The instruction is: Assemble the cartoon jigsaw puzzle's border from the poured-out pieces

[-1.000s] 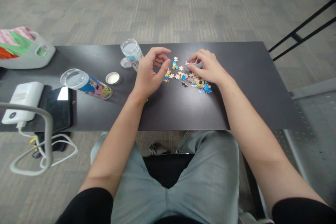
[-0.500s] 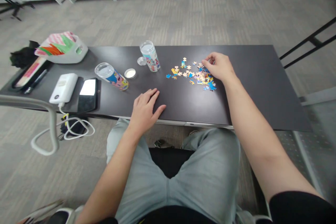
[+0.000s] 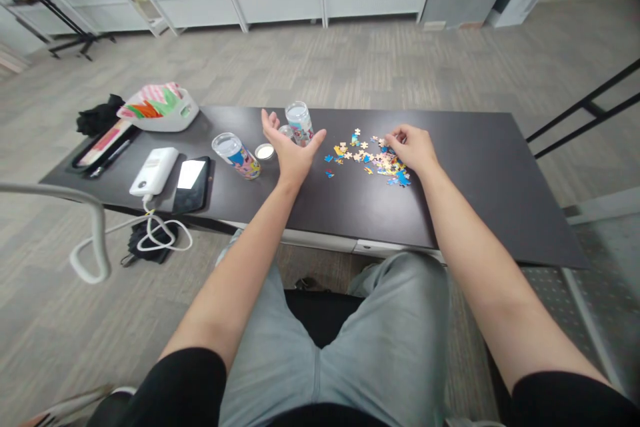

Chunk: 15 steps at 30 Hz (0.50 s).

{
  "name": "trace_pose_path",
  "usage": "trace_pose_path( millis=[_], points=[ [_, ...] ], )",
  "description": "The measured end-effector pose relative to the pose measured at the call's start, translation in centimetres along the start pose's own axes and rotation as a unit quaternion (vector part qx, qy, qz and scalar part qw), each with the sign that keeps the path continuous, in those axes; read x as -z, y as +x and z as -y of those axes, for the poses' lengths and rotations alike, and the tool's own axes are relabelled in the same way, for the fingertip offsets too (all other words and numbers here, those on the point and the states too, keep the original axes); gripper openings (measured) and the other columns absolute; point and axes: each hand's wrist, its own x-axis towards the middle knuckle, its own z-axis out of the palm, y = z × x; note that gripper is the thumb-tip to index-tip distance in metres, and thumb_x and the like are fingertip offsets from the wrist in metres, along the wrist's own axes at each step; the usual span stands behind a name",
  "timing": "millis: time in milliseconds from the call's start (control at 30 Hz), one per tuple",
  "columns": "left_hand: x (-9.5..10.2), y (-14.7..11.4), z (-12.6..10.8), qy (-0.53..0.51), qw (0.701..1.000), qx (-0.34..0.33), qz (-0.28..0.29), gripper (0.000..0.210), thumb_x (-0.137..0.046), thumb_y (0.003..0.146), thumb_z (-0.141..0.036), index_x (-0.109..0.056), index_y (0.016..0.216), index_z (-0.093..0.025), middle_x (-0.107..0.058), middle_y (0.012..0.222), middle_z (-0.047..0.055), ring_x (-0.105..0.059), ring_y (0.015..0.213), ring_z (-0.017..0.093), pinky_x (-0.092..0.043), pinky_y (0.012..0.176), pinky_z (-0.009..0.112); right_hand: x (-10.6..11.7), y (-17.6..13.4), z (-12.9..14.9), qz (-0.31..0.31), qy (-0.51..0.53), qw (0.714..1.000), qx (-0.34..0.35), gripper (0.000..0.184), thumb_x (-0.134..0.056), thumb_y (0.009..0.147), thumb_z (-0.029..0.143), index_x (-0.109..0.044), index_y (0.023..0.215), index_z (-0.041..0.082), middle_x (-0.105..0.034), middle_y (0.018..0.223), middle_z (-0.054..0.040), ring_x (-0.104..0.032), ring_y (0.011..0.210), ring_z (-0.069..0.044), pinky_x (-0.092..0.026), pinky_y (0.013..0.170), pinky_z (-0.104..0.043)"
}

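My left hand (image 3: pixel 294 155) is raised over the table with fingers and thumb spread, nothing in it. It is just in front of a clear printed jar (image 3: pixel 300 123), partly covering it; whether they touch I cannot tell. My right hand (image 3: pixel 414 148) rests at the right side of a heap of jigsaw puzzle pieces (image 3: pixel 384 160). Its thumb and fingertips are drawn together at the pieces; what they pinch is hidden. Several loose pieces lie left of the heap, among them a small red and blue puzzle piece (image 3: pixel 329 174). A second printed jar (image 3: pixel 237 156) stands to the left.
One round lid (image 3: pixel 265 151) lies between the jars. Farther left on the dark table (image 3: pixel 480 200) are a phone (image 3: pixel 193 185), a white power bank (image 3: pixel 154 171) with a cable, a black tray (image 3: pixel 103 150) and a white basket (image 3: pixel 165 119). A grey tube (image 3: pixel 97 233) curves at the left.
My left hand has lifted from the table's near edge and moved forward to the jar. A red and blue piece now shows apart from the heap. My right hand stays there. The view has tilted up.
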Motion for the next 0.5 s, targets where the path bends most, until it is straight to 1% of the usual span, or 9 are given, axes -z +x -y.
trace_pose_path(
  millis=[33,100,167,200,300,400,433,467,500],
  points=[
    [-0.6,0.9,0.4,-0.005,1.000,0.009,0.003,0.139,-0.113,0.102,-0.037,-0.016,0.201,-0.029,-0.041,0.202,0.032,-0.053,0.193,0.042,-0.046,0.158,0.067,0.0,0.0,-0.1,0.001,0.005,1.000,0.002,0.014,-0.082,0.104,0.037,-0.077,0.093,0.031,-0.086,0.093,-0.0086,-0.077,0.091,-0.032,-0.051,0.085,-0.046],
    [-1.4,2.2,1.1,-0.038,0.999,0.033,0.016,0.122,-0.100,0.107,-0.018,-0.018,0.197,-0.027,-0.062,0.188,0.028,-0.073,0.174,0.033,-0.056,0.151,0.060,0.1,0.0,-0.1,0.006,0.013,1.000,0.001,0.016,-0.083,0.105,0.037,-0.076,0.092,0.031,-0.085,0.091,-0.0078,-0.076,0.089,-0.032,-0.051,0.085,-0.046],
    [-1.5,2.9,1.7,-0.058,0.997,0.057,0.018,0.111,-0.090,0.110,-0.010,-0.019,0.194,-0.028,-0.069,0.180,0.024,-0.082,0.159,0.028,-0.064,0.143,0.055,0.1,0.1,-0.2,0.009,0.017,1.000,0.000,0.018,-0.083,0.106,0.037,-0.075,0.091,0.031,-0.084,0.089,-0.0070,-0.076,0.087,-0.031,-0.051,0.085,-0.046],
    [-1.3,3.1,1.9,-0.059,0.996,0.065,0.013,0.108,-0.087,0.111,-0.010,-0.021,0.194,-0.027,-0.069,0.180,0.024,-0.082,0.158,0.028,-0.065,0.142,0.054,0.1,0.1,-0.2,0.009,0.019,1.000,0.000,0.018,-0.083,0.106,0.036,-0.075,0.091,0.031,-0.084,0.089,-0.0066,-0.076,0.087,-0.031,-0.051,0.085,-0.046],
    [-0.4,2.8,2.1,-0.033,0.997,0.068,-0.006,0.108,-0.086,0.112,-0.013,-0.019,0.196,-0.022,-0.059,0.189,0.031,-0.071,0.175,0.034,-0.056,0.152,0.059,0.0,0.1,-0.1,0.009,0.018,1.000,0.000,0.017,-0.083,0.107,0.036,-0.077,0.092,0.030,-0.084,0.088,-0.0060,-0.076,0.086,-0.030,-0.050,0.084,-0.045],
    [0.4,0.5,1.0,0.008,0.997,0.057,-0.049,0.126,-0.095,0.106,-0.020,-0.010,0.199,-0.022,-0.025,0.209,0.036,-0.033,0.201,0.043,-0.034,0.165,0.066,-0.2,0.2,0.0,0.006,0.005,1.000,-0.009,0.015,-0.084,0.106,0.035,-0.079,0.094,0.029,-0.084,0.088,-0.0055,-0.075,0.085,-0.028,-0.048,0.083,-0.044],
    [0.5,-0.6,0.3,0.015,0.997,0.054,-0.058,0.129,-0.096,0.105,-0.022,-0.008,0.199,-0.024,-0.018,0.211,0.035,-0.025,0.204,0.044,-0.033,0.166,0.067,-0.2,0.2,0.0,0.005,0.003,1.000,-0.013,0.015,-0.085,0.106,0.035,-0.080,0.094,0.028,-0.084,0.088,-0.0052,-0.075,0.085,-0.028,-0.047,0.082,-0.043],
    [0.5,-1.7,-0.4,0.016,0.997,0.042,-0.056,0.129,-0.096,0.105,-0.025,-0.007,0.199,-0.026,-0.017,0.211,0.034,-0.021,0.204,0.045,-0.033,0.165,0.069,-0.3,0.2,0.0,0.004,0.001,1.000,-0.016,0.015,-0.085,0.106,0.034,-0.081,0.094,0.028,-0.083,0.088,-0.0049,-0.075,0.085,-0.028,-0.047,0.082,-0.043],
    [0.4,-2.6,-1.2,0.013,0.999,0.022,-0.047,0.126,-0.096,0.106,-0.027,-0.011,0.198,-0.027,-0.022,0.209,0.032,-0.024,0.202,0.046,-0.035,0.164,0.069,-0.3,0.2,-0.1,0.003,0.001,1.000,-0.017,0.015,-0.085,0.106,0.034,-0.081,0.094,0.027,-0.083,0.087,-0.0046,-0.075,0.085,-0.027,-0.046,0.083,-0.043]
  ],
)
